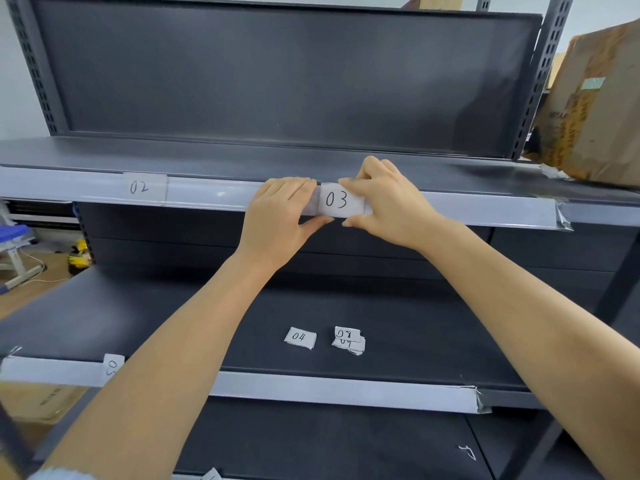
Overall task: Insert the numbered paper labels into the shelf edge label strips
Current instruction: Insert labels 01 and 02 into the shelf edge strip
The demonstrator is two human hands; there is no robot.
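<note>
A white paper label marked 03 (pixel 337 199) sits against the clear label strip (pixel 214 195) on the upper shelf's front edge. My left hand (pixel 278 216) pinches the strip and the label's left side, thumb underneath. My right hand (pixel 384 199) pinches the label's right side, fingers over its top edge and thumb below. A label marked 02 (pixel 142 187) sits inside the strip further left. On the lower shelf lie a loose label marked 04 (pixel 300 337) and a small stack of labels (pixel 349 341). A label marked 05 (pixel 112 367) is in the lower strip (pixel 329 389).
A worn cardboard box (pixel 592 109) stands on the upper shelf at the right. The dark back panel (pixel 277 74) rises behind the shelf. Perforated uprights (pixel 540 74) flank it. Floor clutter shows at the left (pixel 20 251). Another cardboard box (pixel 41 400) sits lower left.
</note>
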